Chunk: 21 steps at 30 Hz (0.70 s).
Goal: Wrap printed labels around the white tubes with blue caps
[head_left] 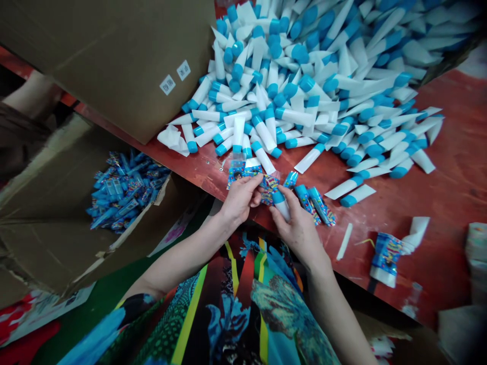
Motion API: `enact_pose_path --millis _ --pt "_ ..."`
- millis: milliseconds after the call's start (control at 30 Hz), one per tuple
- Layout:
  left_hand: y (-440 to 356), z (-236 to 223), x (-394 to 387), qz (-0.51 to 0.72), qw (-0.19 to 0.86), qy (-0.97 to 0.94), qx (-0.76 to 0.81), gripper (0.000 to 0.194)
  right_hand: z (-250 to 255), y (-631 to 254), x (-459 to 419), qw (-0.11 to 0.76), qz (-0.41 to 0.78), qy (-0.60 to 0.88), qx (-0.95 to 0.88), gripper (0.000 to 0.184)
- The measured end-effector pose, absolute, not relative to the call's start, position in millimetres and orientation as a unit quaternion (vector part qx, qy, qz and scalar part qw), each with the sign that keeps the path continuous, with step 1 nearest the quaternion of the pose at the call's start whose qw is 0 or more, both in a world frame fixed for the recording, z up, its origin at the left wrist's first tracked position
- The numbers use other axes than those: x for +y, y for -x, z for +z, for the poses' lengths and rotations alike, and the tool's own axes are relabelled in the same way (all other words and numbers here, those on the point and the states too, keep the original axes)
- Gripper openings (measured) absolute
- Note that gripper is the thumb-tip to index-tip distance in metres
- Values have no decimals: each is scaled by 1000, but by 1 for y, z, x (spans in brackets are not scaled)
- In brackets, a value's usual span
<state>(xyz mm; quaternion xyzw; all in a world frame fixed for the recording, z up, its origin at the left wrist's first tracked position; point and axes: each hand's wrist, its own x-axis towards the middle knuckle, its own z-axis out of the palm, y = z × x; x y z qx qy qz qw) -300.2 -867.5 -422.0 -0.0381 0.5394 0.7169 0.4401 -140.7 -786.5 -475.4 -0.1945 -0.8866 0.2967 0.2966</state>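
My left hand point(243, 196) is closed, thumb and fingers pinching a colourful printed wrapper point(269, 183) near the table's front edge. Between the fingers of my right hand point(299, 225) is a small white tube with a blue cap point(280, 203), its capped end against the wrapper. Whether the cap sits inside the wrapper I cannot tell. Another printed wrapper point(236, 172) lies just beyond my left hand. To the right of my right hand rest wrapped tubes point(321, 205) with blue caps. A large heap of white tubes point(274, 96) covers the table ahead.
A cardboard box point(163, 197) at the left, below table level, holds many wrapped tubes point(122, 190). Another large carton point(144, 66) stands on the table's left. At right lie a stack of printed wrappers point(386, 256) and a white strip point(344, 242). Someone's arm point(34, 99) shows far left.
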Motion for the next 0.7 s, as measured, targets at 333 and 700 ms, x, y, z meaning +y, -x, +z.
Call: enact_pose_path --millis 333,700 --pt "304 -426 -866 729 421 33 538 49 -474 140 -786 236 356 192 -883 60" --pt "301 -425 -870 703 441 11 558 47 -462 145 -788 179 439 265 -840 64"
